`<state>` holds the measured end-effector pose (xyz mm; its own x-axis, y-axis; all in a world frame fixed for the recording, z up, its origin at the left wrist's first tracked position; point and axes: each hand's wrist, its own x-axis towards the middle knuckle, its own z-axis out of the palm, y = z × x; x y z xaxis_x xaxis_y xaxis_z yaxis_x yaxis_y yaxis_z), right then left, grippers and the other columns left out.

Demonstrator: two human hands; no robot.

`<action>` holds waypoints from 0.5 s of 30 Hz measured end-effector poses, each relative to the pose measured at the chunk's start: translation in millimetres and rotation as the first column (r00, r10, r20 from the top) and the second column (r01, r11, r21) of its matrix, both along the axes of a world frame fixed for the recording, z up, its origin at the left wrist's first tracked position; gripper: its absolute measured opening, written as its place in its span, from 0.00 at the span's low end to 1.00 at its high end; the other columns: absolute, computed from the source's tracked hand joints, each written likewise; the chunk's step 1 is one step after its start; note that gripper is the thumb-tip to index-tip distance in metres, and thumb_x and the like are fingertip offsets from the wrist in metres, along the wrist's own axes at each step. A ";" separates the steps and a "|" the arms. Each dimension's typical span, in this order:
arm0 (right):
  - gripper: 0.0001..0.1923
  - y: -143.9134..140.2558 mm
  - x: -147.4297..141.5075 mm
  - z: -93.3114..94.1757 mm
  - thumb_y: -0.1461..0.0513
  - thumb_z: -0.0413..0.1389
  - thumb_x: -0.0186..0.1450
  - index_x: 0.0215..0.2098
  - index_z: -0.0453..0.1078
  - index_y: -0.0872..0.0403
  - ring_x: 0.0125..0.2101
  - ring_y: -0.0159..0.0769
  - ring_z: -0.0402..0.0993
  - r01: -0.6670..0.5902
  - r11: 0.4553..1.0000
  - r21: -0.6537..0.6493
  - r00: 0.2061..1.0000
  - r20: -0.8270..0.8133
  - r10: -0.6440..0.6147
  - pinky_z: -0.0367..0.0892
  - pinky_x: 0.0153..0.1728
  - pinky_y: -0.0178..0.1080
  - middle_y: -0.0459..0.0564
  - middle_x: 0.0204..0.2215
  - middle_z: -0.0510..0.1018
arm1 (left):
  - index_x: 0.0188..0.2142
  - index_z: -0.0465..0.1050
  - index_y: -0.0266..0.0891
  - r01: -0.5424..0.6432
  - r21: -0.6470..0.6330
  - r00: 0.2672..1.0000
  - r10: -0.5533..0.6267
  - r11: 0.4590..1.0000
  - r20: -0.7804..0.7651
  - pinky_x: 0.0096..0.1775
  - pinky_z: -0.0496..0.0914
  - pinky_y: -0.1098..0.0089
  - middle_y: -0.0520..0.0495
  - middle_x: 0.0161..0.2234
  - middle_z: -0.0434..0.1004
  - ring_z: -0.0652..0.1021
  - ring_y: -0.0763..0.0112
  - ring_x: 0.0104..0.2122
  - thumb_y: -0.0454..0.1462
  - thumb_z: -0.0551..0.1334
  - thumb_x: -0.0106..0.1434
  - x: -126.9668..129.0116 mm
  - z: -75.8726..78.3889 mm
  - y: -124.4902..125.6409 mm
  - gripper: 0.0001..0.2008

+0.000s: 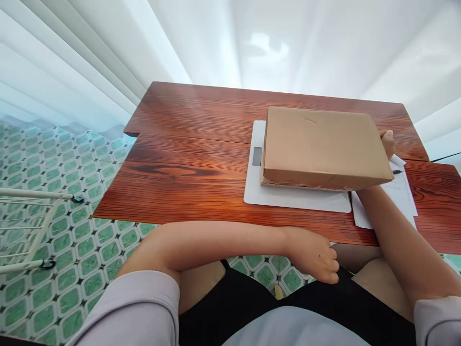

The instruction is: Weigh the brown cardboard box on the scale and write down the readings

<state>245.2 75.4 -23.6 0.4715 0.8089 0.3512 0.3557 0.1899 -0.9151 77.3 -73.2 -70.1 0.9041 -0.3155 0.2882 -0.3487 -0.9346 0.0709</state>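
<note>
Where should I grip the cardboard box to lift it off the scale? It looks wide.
Take the cardboard box by its two short ends, one hand from each side. It lies flat and overhangs the white scale; the right hand already touches the right end.

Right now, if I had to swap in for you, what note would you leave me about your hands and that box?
Left hand: rests loosely curled at the near table edge, above the lap, holding nothing.
Right hand: at the far right corner of the cardboard box, fingers touching its side; whether it grips cannot be told.
The box lies flat on the white scale, covering most of the platform and overhanging its right edge. The scale's display peeks out left of the box; its reading is too small to make out.
Paper sheet and pen lie right of the scale on the wooden table.
Done: box on scale. Left: not shown.
</note>
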 end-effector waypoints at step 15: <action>0.27 -7.1 14.8 36.0 0.34 0.40 0.68 0.27 0.46 0.44 0.22 0.36 0.38 -0.092 0.984 0.156 0.973 -0.198 0.122 0.46 0.23 0.45 0.43 0.21 0.46 | 0.37 0.76 0.39 -0.052 0.112 0.998 0.056 0.992 -0.032 0.29 0.64 0.66 0.46 0.32 0.75 0.75 0.69 0.31 0.32 0.58 0.71 -13.9 34.7 8.9 0.08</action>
<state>260.1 68.4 12.4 0.4592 0.8065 0.3725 0.1329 0.3522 -0.9264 63.4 -64.3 -35.4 0.9297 -0.2942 0.2216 -0.2967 -0.9547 -0.0227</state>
